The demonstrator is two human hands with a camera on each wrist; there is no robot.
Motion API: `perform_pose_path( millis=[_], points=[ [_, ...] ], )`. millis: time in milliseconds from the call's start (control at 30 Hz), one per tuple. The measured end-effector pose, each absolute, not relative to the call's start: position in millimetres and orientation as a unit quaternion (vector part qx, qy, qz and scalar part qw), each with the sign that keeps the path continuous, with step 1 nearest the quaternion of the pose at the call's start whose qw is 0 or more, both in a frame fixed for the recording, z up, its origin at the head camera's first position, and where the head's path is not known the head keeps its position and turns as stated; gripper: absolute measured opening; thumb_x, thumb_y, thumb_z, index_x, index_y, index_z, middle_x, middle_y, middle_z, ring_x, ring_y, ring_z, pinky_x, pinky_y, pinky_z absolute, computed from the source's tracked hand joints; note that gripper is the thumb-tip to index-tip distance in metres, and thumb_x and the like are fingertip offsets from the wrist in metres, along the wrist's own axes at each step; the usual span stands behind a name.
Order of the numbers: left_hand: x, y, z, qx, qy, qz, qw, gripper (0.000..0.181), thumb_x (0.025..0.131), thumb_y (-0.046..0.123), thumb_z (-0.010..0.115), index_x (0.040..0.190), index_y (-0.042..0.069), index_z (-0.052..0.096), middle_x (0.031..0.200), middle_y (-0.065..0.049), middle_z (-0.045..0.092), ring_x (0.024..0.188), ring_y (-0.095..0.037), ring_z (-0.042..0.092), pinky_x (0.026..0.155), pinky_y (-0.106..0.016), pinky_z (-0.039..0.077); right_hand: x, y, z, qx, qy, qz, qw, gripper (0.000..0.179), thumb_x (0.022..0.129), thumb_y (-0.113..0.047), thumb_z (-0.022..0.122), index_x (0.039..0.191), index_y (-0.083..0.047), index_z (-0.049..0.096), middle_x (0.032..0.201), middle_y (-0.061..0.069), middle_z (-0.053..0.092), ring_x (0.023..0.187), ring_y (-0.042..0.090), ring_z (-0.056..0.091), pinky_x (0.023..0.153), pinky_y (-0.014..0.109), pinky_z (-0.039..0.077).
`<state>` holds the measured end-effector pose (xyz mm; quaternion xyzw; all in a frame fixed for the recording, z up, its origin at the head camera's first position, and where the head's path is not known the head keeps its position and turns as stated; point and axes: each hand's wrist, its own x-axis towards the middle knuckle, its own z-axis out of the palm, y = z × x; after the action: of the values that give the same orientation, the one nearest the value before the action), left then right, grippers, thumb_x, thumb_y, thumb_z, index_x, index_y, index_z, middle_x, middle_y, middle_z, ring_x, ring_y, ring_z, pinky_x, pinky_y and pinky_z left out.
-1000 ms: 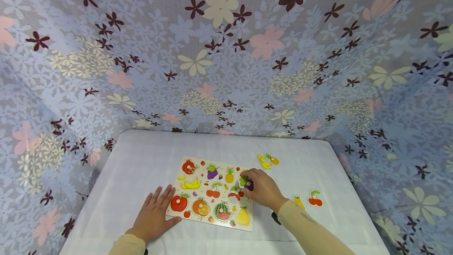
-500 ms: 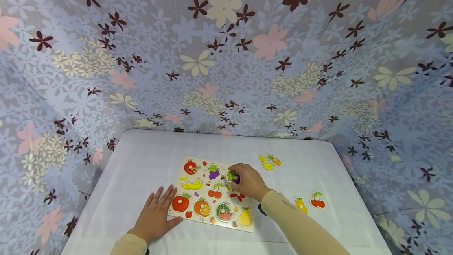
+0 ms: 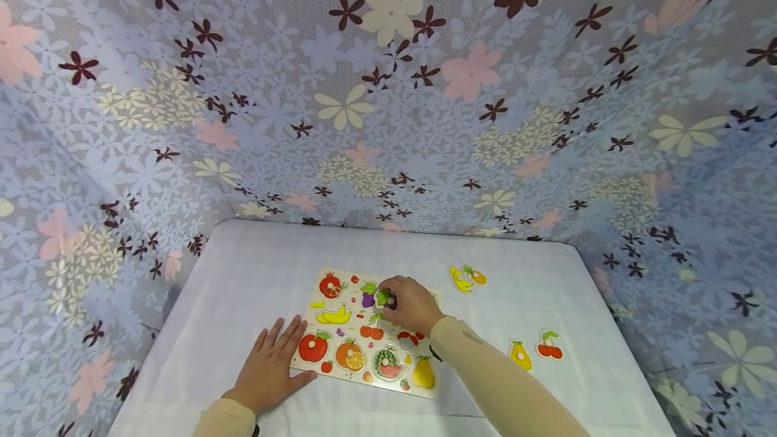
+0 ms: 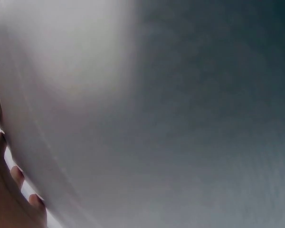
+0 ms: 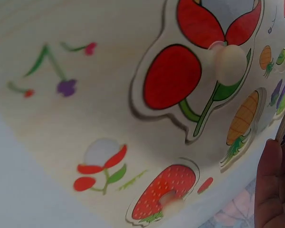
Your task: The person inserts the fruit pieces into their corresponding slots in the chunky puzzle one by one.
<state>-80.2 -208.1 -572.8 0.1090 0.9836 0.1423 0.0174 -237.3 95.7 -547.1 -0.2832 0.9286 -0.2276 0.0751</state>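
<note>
In the head view, a wooden fruit puzzle board [image 3: 344, 376] lies on the table. My right hand [image 3: 413, 305] pinches a grape puzzle piece [image 3: 386, 299] over the upper part of the board, beside the printed grapes [image 3: 367, 297], which it partly covers. The right wrist view has only some fingers [image 5: 271, 185] and a dark edge of the piece at its right border. My left hand [image 3: 270, 366] lies flat, fingers spread, its fingertips at the board's left edge. Knobbed apple [image 3: 313, 347], orange [image 3: 350, 355], watermelon [image 3: 387, 363] and pomegranate [image 3: 330, 285] pieces sit in the board.
To the board's right lie loose pieces: bananas [image 3: 460, 280] close beside a pineapple [image 3: 476, 276], a pear [image 3: 520, 356] and cherries [image 3: 549, 349]. A strawberry piece [image 5: 164, 192] with a knob shows in the right wrist view. Flowered cloth [image 3: 388, 154] surrounds the white table [image 3: 255, 255].
My right hand has carried the grape piece leftward across the board, from its right side to the printed grapes. The left hand stays at the board's left edge. The view has shifted slightly.
</note>
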Motion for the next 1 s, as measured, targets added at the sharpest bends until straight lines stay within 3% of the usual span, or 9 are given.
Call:
perform_pose_path(
  millis=[433, 1000],
  points=[
    [-81.7, -205.6, -563.1, 0.093, 0.988, 0.115, 0.053, 0.096, 0.084, 0.068, 0.064, 0.156, 0.011, 0.035, 0.161, -0.007, 0.029, 0.147, -0.038, 0.023, 0.117, -0.059, 0.017, -245.2, 77.9, -548.6, -0.287, 0.925, -0.231, 0.089, 0.045, 0.086, -0.026, 0.073, 0.129, -0.016, 0.064, 0.120, -0.002, 0.064, 0.105, 0.016, 0.058, 0.094, 0.036, 0.051],
    [-81.9, -208.6, -568.8, 0.095, 0.988, 0.116, 0.050, 0.099, 0.082, 0.071, 0.063, 0.156, 0.012, 0.034, 0.162, -0.006, 0.029, 0.146, -0.039, 0.024, 0.116, -0.060, 0.017, -248.6, 57.3, -555.6, -0.276, 0.935, -0.205, 0.089, 0.042, 0.087, -0.023, 0.072, 0.128, -0.017, 0.065, 0.124, 0.001, 0.063, 0.108, 0.021, 0.059, 0.094, 0.038, 0.051]
  ],
)
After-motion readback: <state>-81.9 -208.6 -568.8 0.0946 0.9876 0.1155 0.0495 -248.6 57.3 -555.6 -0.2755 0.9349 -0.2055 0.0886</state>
